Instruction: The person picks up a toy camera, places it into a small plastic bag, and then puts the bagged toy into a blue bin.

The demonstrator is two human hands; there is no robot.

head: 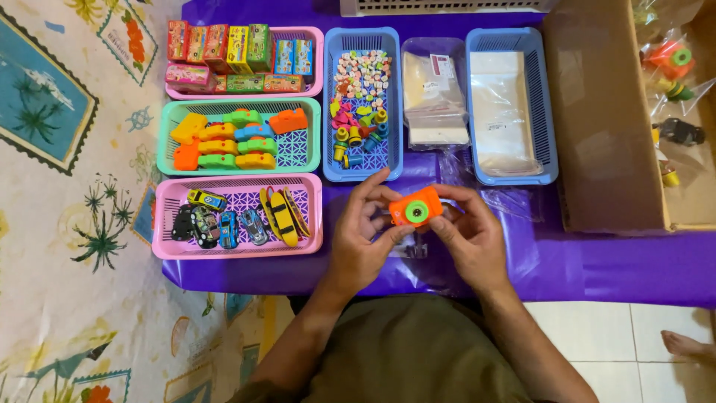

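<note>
**Two hands holding an orange toy camera above a purple-covered table**

The orange toy camera (415,207), with a green ring around its lens, serves as the landmark; it is held between both hands above the purple table cover (597,261), just in front of the blue basket of small beads and whistles (363,104). The left hand (362,235) pinches the camera's left end, thumb below and fingers curled over the top; the right hand (468,235) pinches its right end in the same manner, fingers pressed against the body. Left of the camera lies a pink basket of toy cars (237,216); behind that, a green basket of coloured toy cameras (239,136); farther behind, a pink basket of small boxes (242,60). Behind and to the right of the camera stand a stack of clear plastic bags (435,93) and a second blue basket holding flat clear bags (512,104). Far right of the camera, an open cardboard box (604,119) contains bagged toys. A crumpled clear bag (507,201) lies just right of the camera.
</note>
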